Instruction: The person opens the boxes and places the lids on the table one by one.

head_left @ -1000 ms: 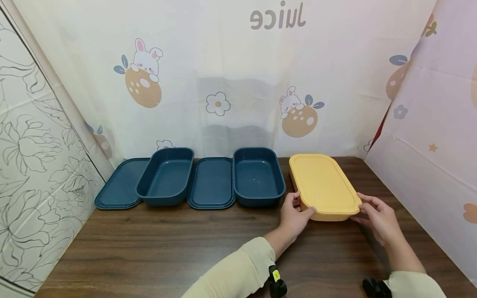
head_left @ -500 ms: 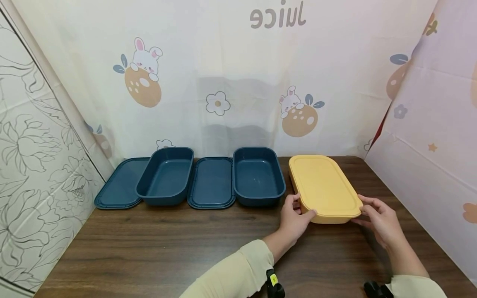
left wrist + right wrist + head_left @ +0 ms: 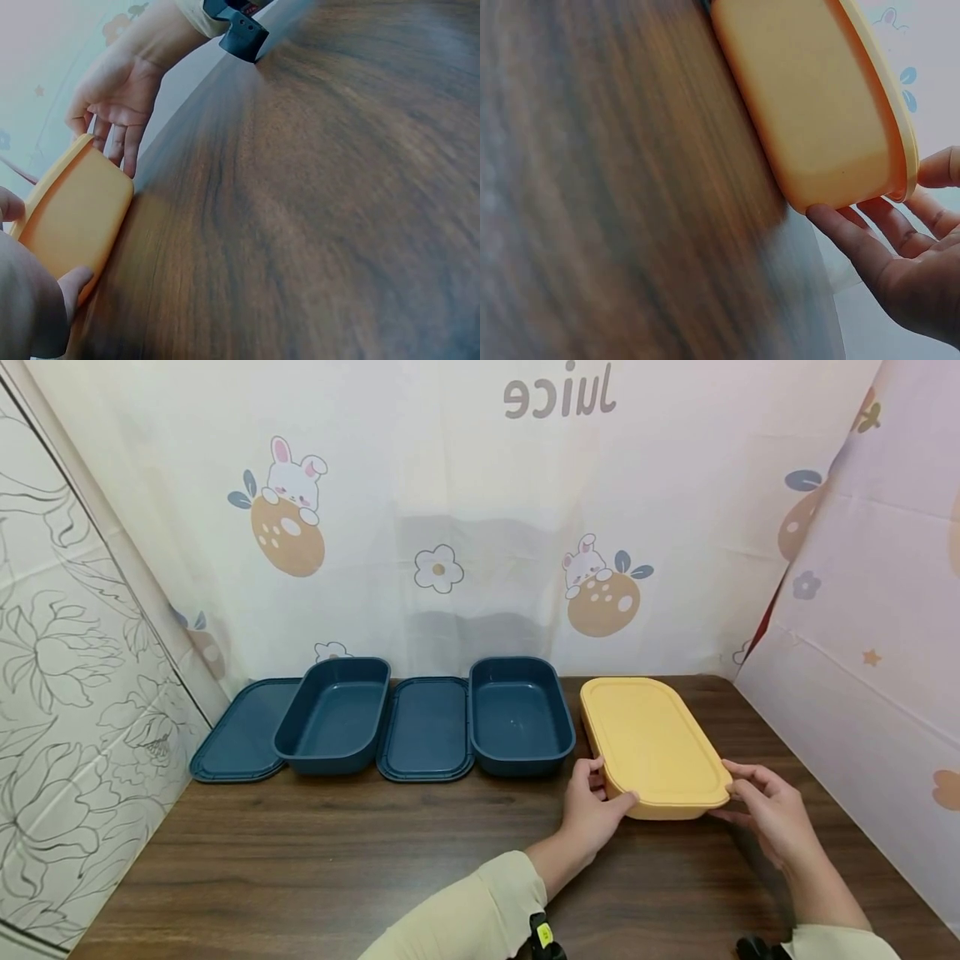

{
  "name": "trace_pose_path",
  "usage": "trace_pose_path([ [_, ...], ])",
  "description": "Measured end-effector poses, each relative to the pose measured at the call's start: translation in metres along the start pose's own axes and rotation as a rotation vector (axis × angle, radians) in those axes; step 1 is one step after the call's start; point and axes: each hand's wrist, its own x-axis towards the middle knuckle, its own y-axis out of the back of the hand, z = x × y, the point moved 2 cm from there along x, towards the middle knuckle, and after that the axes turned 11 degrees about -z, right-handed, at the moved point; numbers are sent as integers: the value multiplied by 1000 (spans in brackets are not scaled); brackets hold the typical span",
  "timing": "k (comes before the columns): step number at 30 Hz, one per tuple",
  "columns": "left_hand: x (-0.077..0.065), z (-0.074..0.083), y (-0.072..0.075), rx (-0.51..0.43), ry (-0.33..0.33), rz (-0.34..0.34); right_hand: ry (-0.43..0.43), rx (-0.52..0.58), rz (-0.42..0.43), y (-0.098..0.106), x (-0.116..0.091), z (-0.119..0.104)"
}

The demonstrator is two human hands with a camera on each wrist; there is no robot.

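A yellow rectangular food container with its yellow lid on lies at the right of the table. My left hand holds it by the near left corner, thumb at the lid's front edge and fingers along the left side. At the near right corner my right hand pinches it; the right wrist view shows that thumb by the lid rim and the fingers against the wall. The lid hides the inside of the container.
Left of it, in a row by the printed curtain, are an open dark blue container, a blue lid, a second open blue container and another blue lid. All sit on the wooden table.
The yellow container has slid a little toward me with both hands still on it. The blue containers and lids have stayed in place.
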Motion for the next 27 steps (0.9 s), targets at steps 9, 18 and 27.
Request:
trace_pose_path([
  [9, -6, -2, 3, 9, 2, -13, 18, -11, -13, -2, -4, -1],
  [18, -12, -3, 4, 1, 1, -28, 31, 11, -25, -4, -9, -1],
  [27, -15, -3, 7, 15, -1, -41, 10, 0, -33, -6, -15, -5],
])
